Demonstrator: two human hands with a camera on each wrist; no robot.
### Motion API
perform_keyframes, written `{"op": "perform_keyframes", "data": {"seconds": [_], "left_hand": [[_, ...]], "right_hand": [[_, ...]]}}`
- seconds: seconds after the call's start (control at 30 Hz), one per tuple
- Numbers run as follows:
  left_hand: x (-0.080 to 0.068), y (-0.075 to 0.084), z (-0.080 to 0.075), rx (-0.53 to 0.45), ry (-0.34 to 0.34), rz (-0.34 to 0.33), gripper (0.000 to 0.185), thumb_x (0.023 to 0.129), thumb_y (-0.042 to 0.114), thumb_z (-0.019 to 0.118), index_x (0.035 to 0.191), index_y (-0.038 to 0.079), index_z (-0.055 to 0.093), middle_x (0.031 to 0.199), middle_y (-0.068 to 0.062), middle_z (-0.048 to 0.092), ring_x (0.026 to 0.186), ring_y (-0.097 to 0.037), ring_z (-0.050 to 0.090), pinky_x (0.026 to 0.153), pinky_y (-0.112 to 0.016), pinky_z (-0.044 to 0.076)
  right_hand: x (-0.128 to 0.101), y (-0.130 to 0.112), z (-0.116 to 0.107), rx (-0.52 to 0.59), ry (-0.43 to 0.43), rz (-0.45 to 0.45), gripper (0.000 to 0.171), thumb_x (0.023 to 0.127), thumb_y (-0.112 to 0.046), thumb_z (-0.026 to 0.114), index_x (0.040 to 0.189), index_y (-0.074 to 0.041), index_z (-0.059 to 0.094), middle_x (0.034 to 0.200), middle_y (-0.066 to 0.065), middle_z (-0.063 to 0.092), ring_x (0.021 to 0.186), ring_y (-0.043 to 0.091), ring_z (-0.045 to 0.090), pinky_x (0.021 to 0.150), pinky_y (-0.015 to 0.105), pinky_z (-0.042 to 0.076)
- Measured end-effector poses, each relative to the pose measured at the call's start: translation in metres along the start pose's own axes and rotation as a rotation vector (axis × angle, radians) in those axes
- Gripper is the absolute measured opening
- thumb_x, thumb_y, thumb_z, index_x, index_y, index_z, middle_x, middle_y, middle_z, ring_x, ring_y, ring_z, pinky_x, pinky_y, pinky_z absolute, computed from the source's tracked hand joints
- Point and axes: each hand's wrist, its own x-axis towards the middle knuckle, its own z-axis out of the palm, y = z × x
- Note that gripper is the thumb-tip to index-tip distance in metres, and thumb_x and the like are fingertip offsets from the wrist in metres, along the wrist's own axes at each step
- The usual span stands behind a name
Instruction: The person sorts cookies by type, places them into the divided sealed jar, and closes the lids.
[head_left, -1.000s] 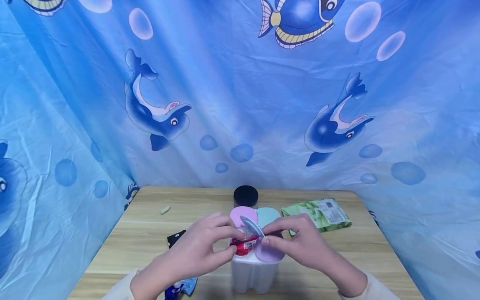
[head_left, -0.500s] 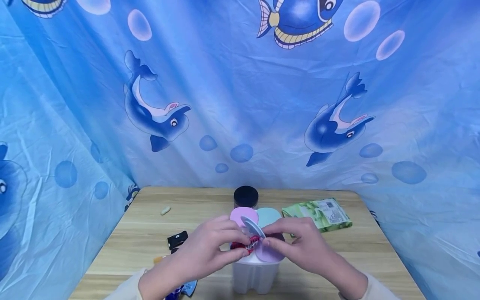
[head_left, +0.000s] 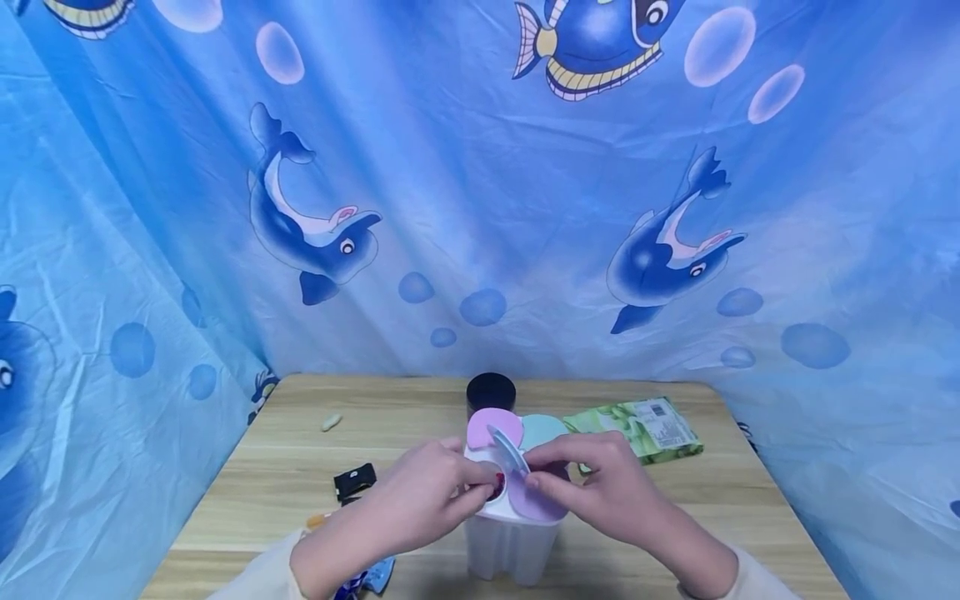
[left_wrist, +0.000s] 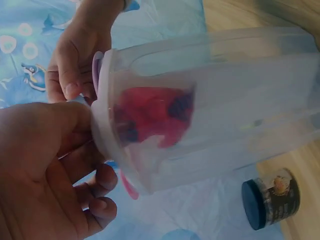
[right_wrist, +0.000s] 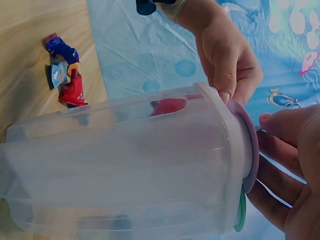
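Your light wooden table [head_left: 285, 467] stands inside a blue cloth backdrop printed with dolphins, fish and bubbles [head_left: 480, 208], which closes in behind and on both sides. Near its front edge stands the translucent white plastic container with four pastel flap lids [head_left: 510, 533]; your left hand [head_left: 420, 500] has its fingertips curled into the open compartment, pushing in a red wrapped sweet [left_wrist: 155, 117], while your right hand [head_left: 600, 487] pinches the raised pale blue flap [head_left: 508, 450]. Behind the container sit a dark-lidded jar [head_left: 491, 393] and a green printed packet [head_left: 645, 427]; a small black object [head_left: 355, 481] and a pale scrap [head_left: 331, 422] lie to the left. More wrapped sweets [right_wrist: 62, 77] lie at the front, half hidden under your left forearm, and the container's other compartments are too cloudy to read.
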Motion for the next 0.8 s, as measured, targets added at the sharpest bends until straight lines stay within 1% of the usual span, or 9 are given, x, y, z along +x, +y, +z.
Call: {"op": "perform_keyframes", "data": {"seconds": [0.03, 0.1, 0.17, 0.27, 0.33, 0.4, 0.5, 0.6, 0.8], "left_hand": [[0.0, 0.0, 0.0, -0.012, -0.009, -0.009, 0.023, 0.099, 0.023, 0.068, 0.078, 0.03, 0.068, 0.061, 0.024, 0.045, 0.066, -0.003, 0.039, 0.057, -0.015, 0.034], [-0.002, 0.0, -0.001, -0.019, 0.006, -0.02, 0.016, 0.098, 0.025, 0.07, 0.084, 0.03, 0.073, 0.069, 0.024, 0.054, 0.071, -0.002, 0.048, 0.061, -0.016, 0.041], [-0.005, -0.001, -0.002, -0.043, 0.035, -0.044, 0.006, 0.097, 0.027, 0.072, 0.094, 0.029, 0.077, 0.084, 0.023, 0.064, 0.08, -0.002, 0.057, 0.068, -0.019, 0.05], [-0.011, -0.004, -0.007, -0.06, 0.099, -0.067, 0.01, 0.095, 0.029, 0.075, 0.105, 0.026, 0.078, 0.102, 0.019, 0.07, 0.093, -0.002, 0.063, 0.078, -0.024, 0.055], [-0.015, -0.008, -0.012, -0.083, 0.132, -0.081, 0.011, 0.095, 0.026, 0.074, 0.106, 0.027, 0.077, 0.102, 0.019, 0.069, 0.092, -0.001, 0.062, 0.077, -0.026, 0.056], [-0.02, -0.014, -0.017, -0.111, 0.144, -0.118, 0.011, 0.096, 0.028, 0.073, 0.106, 0.03, 0.077, 0.1, 0.021, 0.068, 0.088, -0.001, 0.06, 0.074, -0.025, 0.055], [-0.03, -0.031, -0.02, -0.164, 0.121, -0.211, 0.011, 0.098, 0.03, 0.071, 0.107, 0.037, 0.075, 0.096, 0.025, 0.066, 0.083, -0.002, 0.058, 0.069, -0.024, 0.052], [-0.045, -0.055, -0.018, -0.215, 0.077, -0.291, 0.011, 0.1, 0.034, 0.069, 0.108, 0.039, 0.073, 0.097, 0.025, 0.067, 0.084, -0.002, 0.06, 0.066, -0.024, 0.052], [-0.081, -0.104, -0.008, -0.368, 0.01, -0.385, 0.017, 0.1, 0.032, 0.068, 0.114, 0.023, 0.074, 0.101, 0.008, 0.072, 0.086, -0.004, 0.064, 0.069, -0.026, 0.056]], "right_hand": [[0.0, 0.0, 0.0, 0.01, -0.002, 0.006, 0.017, 0.09, -0.007, 0.079, 0.106, -0.015, 0.079, 0.088, -0.011, 0.075, 0.071, -0.001, 0.064, 0.06, 0.017, 0.053], [-0.001, 0.001, 0.001, 0.022, -0.007, 0.009, 0.017, 0.09, -0.007, 0.079, 0.106, -0.015, 0.079, 0.088, -0.011, 0.075, 0.071, -0.001, 0.064, 0.06, 0.017, 0.053], [-0.001, 0.002, 0.001, 0.029, -0.008, 0.006, 0.018, 0.089, -0.006, 0.079, 0.105, -0.014, 0.079, 0.088, -0.011, 0.075, 0.071, -0.001, 0.064, 0.06, 0.016, 0.053], [-0.001, 0.003, 0.0, 0.022, -0.006, 0.006, 0.017, 0.089, -0.006, 0.08, 0.104, -0.014, 0.08, 0.087, -0.01, 0.076, 0.07, -0.001, 0.064, 0.06, 0.015, 0.052], [-0.001, 0.004, -0.001, 0.015, -0.004, 0.014, 0.016, 0.089, -0.007, 0.08, 0.104, -0.014, 0.08, 0.087, -0.008, 0.076, 0.07, -0.001, 0.064, 0.059, 0.016, 0.052], [-0.002, 0.004, -0.002, 0.006, -0.002, 0.021, 0.015, 0.089, -0.009, 0.08, 0.103, -0.014, 0.08, 0.087, -0.008, 0.076, 0.071, -0.001, 0.064, 0.059, 0.015, 0.052], [-0.002, 0.004, -0.002, -0.01, 0.003, 0.01, 0.015, 0.088, -0.008, 0.081, 0.103, -0.014, 0.08, 0.088, -0.009, 0.076, 0.072, -0.001, 0.065, 0.059, 0.015, 0.051], [-0.001, 0.004, -0.003, -0.024, 0.009, -0.013, 0.017, 0.087, -0.007, 0.082, 0.103, -0.014, 0.08, 0.088, -0.01, 0.076, 0.072, -0.002, 0.065, 0.06, 0.013, 0.051], [-0.001, 0.005, -0.003, -0.014, 0.013, -0.022, 0.018, 0.087, -0.006, 0.081, 0.103, -0.014, 0.079, 0.088, -0.009, 0.076, 0.073, -0.001, 0.065, 0.061, 0.015, 0.052]]}}
